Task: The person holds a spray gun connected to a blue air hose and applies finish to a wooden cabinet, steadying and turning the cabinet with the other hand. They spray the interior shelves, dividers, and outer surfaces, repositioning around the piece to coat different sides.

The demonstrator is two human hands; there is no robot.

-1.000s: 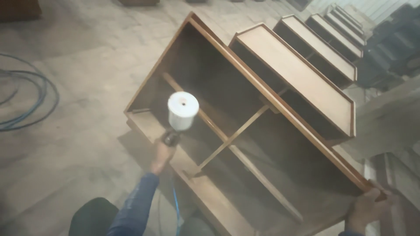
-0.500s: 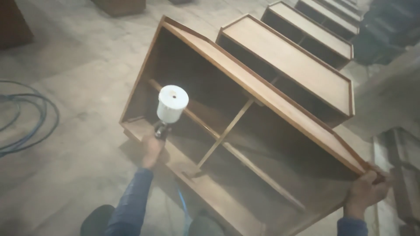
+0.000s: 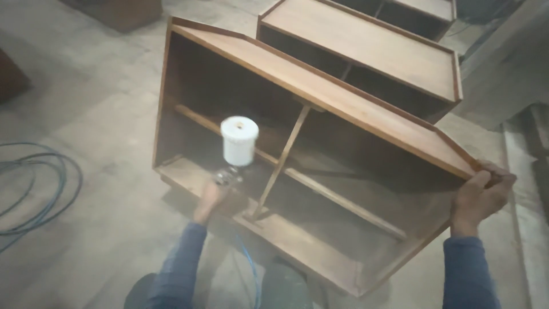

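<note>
No packages, labels, signs or screens appear anywhere in the view; no printed surface of any kind.

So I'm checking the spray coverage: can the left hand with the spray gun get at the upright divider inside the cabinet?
Probably yes: the left hand holds the spray gun at the cabinet's open front, nothing between it and the upright divider.

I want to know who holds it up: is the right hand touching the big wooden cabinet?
Touching. The head view shows the right hand with its fingers wrapped over the corner of the wooden cabinet.
</note>
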